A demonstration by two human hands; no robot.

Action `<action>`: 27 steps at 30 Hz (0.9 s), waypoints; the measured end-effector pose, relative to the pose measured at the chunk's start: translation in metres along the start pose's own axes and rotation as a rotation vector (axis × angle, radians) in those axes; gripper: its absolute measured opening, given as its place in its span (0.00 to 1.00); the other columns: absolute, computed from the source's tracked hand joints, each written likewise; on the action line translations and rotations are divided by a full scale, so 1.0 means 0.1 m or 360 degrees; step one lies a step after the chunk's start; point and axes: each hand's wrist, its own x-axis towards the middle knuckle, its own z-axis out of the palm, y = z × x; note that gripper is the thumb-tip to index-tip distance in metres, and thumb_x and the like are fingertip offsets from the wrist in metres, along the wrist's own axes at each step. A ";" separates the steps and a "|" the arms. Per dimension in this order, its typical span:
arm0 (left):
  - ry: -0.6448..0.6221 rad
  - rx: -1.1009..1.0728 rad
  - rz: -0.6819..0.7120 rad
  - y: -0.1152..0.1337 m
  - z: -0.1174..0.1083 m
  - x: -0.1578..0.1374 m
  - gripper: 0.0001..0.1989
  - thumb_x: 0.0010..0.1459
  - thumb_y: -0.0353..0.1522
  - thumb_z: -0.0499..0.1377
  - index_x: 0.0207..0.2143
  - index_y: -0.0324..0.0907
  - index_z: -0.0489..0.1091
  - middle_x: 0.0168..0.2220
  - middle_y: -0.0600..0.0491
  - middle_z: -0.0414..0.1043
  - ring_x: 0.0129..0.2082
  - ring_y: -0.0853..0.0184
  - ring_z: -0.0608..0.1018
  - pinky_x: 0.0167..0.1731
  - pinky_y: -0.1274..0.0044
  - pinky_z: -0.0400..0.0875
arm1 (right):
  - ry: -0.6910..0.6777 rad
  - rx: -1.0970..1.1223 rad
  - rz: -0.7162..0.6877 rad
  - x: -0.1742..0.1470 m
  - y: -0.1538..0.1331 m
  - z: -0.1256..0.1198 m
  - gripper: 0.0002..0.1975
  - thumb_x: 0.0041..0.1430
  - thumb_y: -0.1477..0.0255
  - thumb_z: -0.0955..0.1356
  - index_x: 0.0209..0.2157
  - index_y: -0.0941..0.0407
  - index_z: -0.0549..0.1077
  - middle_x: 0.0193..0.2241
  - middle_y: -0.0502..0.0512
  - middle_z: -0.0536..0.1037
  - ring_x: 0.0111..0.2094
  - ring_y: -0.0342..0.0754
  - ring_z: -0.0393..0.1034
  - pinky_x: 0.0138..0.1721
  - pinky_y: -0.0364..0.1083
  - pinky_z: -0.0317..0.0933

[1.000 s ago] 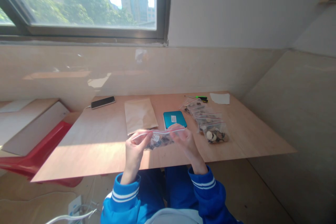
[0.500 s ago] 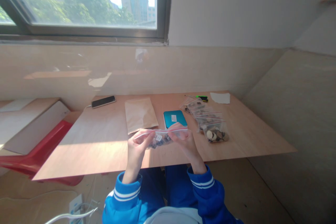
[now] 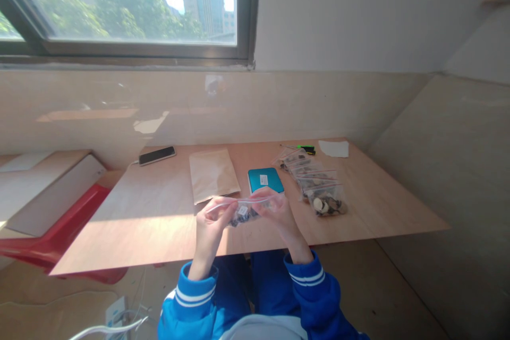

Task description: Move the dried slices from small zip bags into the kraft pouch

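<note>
My left hand (image 3: 212, 221) and my right hand (image 3: 280, 214) both pinch the top strip of a small clear zip bag (image 3: 244, 210) holding dark small pieces and a white label. The bag hangs between the hands just above the near edge of the wooden table (image 3: 159, 207). Directly behind it lies a teal box (image 3: 265, 179) with a white sticker. To the right, a row of several similar filled zip bags (image 3: 319, 185) lies on the table.
A brown paper envelope (image 3: 213, 174) lies left of the teal box. A phone (image 3: 156, 155) rests at the far left corner, a green-handled tool (image 3: 305, 147) and a white paper (image 3: 333, 149) at the far right. A red chair (image 3: 59, 223) with boards stands left.
My hands have drawn slightly closer together along the bag's top strip; my right fingers now cover more of its right end. The bag stays at about the same place.
</note>
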 end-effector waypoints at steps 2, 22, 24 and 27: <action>0.0006 0.0037 0.0028 -0.01 0.01 0.00 0.09 0.51 0.36 0.64 0.31 0.40 0.75 0.27 0.54 0.76 0.28 0.69 0.77 0.29 0.81 0.72 | 0.0086 -0.0017 0.0015 0.00 0.02 0.03 0.10 0.50 0.64 0.73 0.29 0.55 0.76 0.29 0.52 0.77 0.33 0.46 0.71 0.36 0.45 0.68; -0.0004 0.0153 -0.0049 -0.06 -0.10 0.11 0.16 0.51 0.44 0.62 0.32 0.39 0.77 0.33 0.49 0.79 0.37 0.61 0.79 0.38 0.74 0.73 | 0.0493 -0.0425 -0.0056 -0.08 0.13 -0.01 0.22 0.58 0.51 0.64 0.27 0.55 0.73 0.18 0.52 0.71 0.28 0.51 0.70 0.29 0.47 0.63; -0.0114 0.0211 -0.0058 -0.04 -0.13 0.11 0.20 0.53 0.47 0.59 0.31 0.39 0.77 0.31 0.49 0.79 0.37 0.59 0.78 0.38 0.73 0.72 | 0.0554 -0.0433 -0.0082 -0.08 0.13 -0.05 0.22 0.59 0.51 0.63 0.26 0.55 0.73 0.17 0.51 0.69 0.26 0.50 0.68 0.28 0.47 0.63; -0.0207 0.0259 -0.0060 -0.04 -0.16 0.10 0.24 0.55 0.51 0.55 0.30 0.40 0.77 0.30 0.49 0.79 0.35 0.60 0.77 0.37 0.73 0.71 | 0.0548 -0.0443 -0.0028 -0.09 0.12 -0.11 0.24 0.59 0.50 0.62 0.20 0.53 0.69 0.14 0.48 0.63 0.21 0.47 0.63 0.24 0.47 0.60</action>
